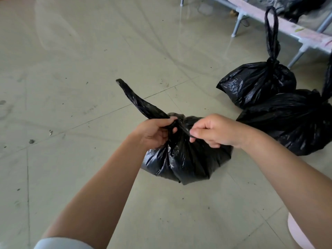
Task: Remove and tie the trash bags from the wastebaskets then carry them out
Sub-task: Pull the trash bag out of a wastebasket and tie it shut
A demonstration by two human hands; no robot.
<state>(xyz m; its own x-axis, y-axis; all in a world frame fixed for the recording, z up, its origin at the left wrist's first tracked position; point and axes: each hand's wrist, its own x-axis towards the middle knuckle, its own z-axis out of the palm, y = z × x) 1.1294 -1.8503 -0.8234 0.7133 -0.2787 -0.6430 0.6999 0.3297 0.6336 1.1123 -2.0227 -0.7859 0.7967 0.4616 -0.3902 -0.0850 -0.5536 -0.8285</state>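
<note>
A full black trash bag [186,159] sits on the floor in the middle of the view. My left hand [154,132] grips one twisted ear of the bag at its gathered neck; that ear's free end [136,99] sticks up and to the left. My right hand [213,130] pinches the other ear and holds it taut to the right. Two more black bags stand to the right: a knotted one with an upright loop [256,81], and a larger one [291,121] just behind my right wrist.
Pale tiled floor [89,69] stretches out to the left and front. A metal-legged rack [239,24] with dark items runs along the top right. A pink rounded object [298,232] is at the bottom right edge.
</note>
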